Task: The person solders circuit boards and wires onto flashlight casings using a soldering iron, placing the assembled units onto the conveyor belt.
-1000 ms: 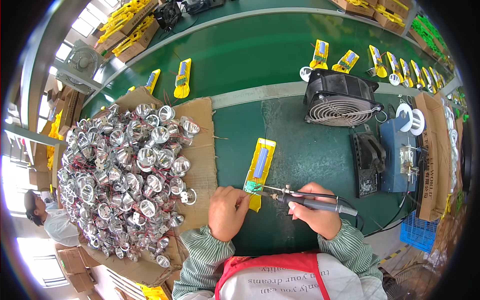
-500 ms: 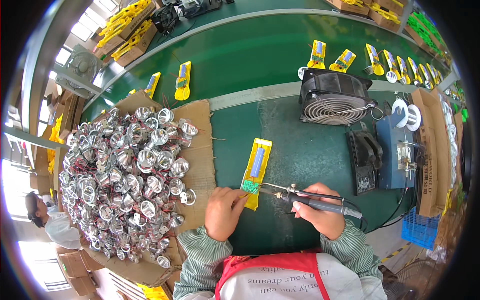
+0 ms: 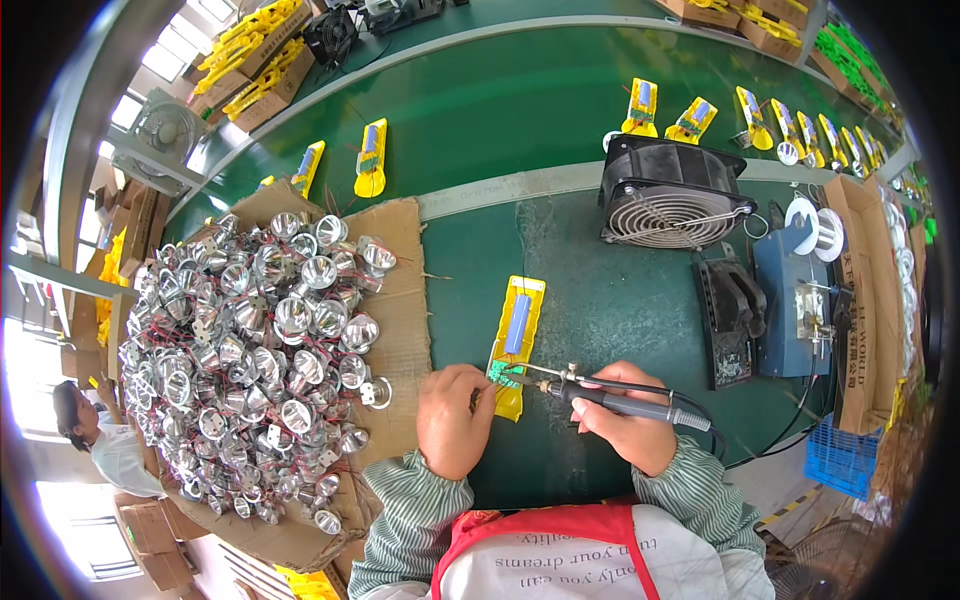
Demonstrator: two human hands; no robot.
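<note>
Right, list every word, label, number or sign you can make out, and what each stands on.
White shirt: dark lettering, upside down in this view; I won't copy its words.
Cardboard box at right: dark print along its side, likewise not copied.
Cartons at upper left: print too small to read.
Green circuit board: any print too small to read.

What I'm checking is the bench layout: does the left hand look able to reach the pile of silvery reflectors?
Likely yes: the left hand is just right of the pile of silvery reflectors, seemingly with only cardboard between, though it's now beside the green circuit board.
</note>
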